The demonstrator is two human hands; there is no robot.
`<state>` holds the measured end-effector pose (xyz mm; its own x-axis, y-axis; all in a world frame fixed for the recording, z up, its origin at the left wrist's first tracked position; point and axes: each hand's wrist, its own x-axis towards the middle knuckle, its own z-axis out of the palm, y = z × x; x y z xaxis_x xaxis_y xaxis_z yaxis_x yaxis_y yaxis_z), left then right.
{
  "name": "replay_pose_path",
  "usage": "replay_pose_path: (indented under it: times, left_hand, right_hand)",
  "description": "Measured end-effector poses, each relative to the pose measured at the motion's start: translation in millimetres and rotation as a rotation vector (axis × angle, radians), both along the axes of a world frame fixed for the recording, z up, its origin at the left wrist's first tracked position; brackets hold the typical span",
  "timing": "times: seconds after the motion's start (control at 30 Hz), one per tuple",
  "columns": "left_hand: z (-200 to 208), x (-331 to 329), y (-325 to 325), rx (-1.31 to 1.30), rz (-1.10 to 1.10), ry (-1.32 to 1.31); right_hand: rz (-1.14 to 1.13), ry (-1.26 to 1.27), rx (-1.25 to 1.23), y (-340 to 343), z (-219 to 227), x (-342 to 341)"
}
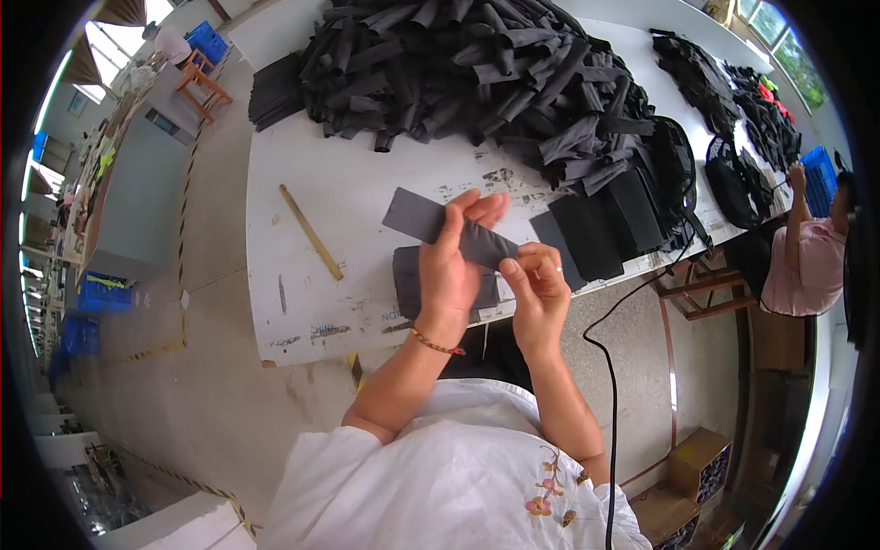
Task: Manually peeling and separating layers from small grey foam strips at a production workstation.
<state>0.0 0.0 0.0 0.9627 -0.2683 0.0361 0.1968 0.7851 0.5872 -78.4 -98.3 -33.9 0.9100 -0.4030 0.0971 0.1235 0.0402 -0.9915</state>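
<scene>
A flat dark grey fabric strip (412,216) is held up above the near edge of the white table (348,174), its far end pointing left. My left hand (451,266) is closed on its middle, thumb on top and fingers passing behind it. At the strip's right end, my right hand (539,298) pinches it between thumb and fingers. Below the hands lies a small stack of dark fabric pieces (407,282), partly covered by my left wrist. Fanned-out black fabric panels (591,240) rest just right of my right hand.
A large heap of dark fabric strips (458,78) fills the table's far side, beside a neat stack (277,92). A wooden stick (310,231) lies at left. A black cable (610,367) hangs down on my right. Another person (807,261) sits at far right.
</scene>
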Motion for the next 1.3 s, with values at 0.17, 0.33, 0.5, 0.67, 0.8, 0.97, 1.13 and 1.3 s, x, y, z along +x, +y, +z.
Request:
replay_pose_path:
  times: [0.17,0.33,0.5,0.67,0.8,0.97,1.13,1.3]
  left_hand:
    - [-5.8,-7.8,-4.6,-0.073,0.027,-0.111]
    - [3.7,-7.8,-1.4,-0.034,-0.079,-0.114]
    - [-5.3,-6.6,-9.8,-0.055,-0.069,-0.105]
    - [0.6,-8.0,1.3,-0.009,-0.014,-0.06]
    - [-26.2,8.8,46.9,0.083,0.093,-0.049]
    - [-13.9,7.3,69.6,0.184,0.166,0.03]
    - [-36.5,11.1,93.5,0.79,0.287,-0.146]
    - [-53.1,60.7,105.3,1.161,0.444,-0.283]
  right_hand:
    - [-0.1,0.042,0.217,-24.1,22.1,-26.2]
    - [0.018,0.005,0.214,-11.6,36.7,-0.3]
    - [-0.107,-0.014,0.531,-9.8,27.3,-4.8]
    - [-0.059,-0.08,-0.045,-7.7,18.6,-11.8]
    - [-0.097,-0.244,-0.389,-11.0,26.8,-11.8]
    - [0.1,0.099,0.157,-12.1,24.2,-0.8]
    - [0.064,0.221,-0.043,-10.3,9.1,25.9]
    - [-0.001,0.378,-0.647,-14.8,-21.1,20.8]
